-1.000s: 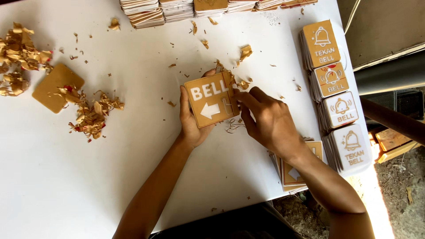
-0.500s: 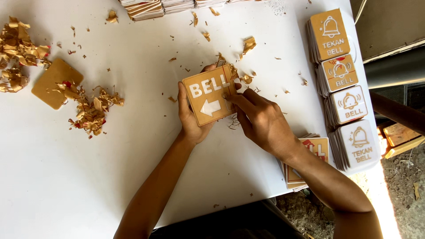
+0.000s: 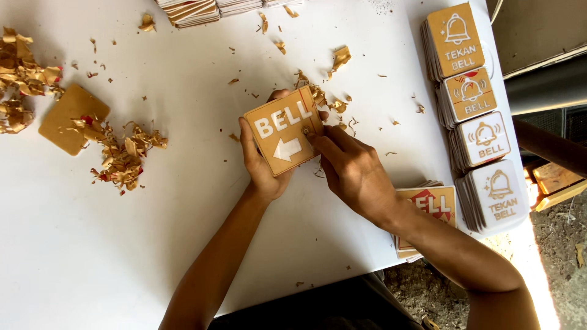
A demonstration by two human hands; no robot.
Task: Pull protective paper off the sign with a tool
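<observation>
My left hand (image 3: 262, 164) grips a square brown sign plate (image 3: 283, 129) with white letters and a white arrow, holding it tilted just above the white table (image 3: 183, 232). The fingertips of my right hand (image 3: 350, 168) pinch at the plate's right edge, where brown backing paper is peeling. Torn brown paper scraps (image 3: 327, 101) lie just behind the plate.
Stacks of similar bell sign plates (image 3: 474, 116) line the right table edge, and one stack (image 3: 428, 208) sits under my right forearm. A plain brown square (image 3: 72, 118) and piles of peeled scraps (image 3: 122, 156) lie at left. More stacked plates (image 3: 202, 9) stand at the far edge.
The plate and both hands stay nearly in place; my right fingers have shifted slightly along the plate's right edge.
</observation>
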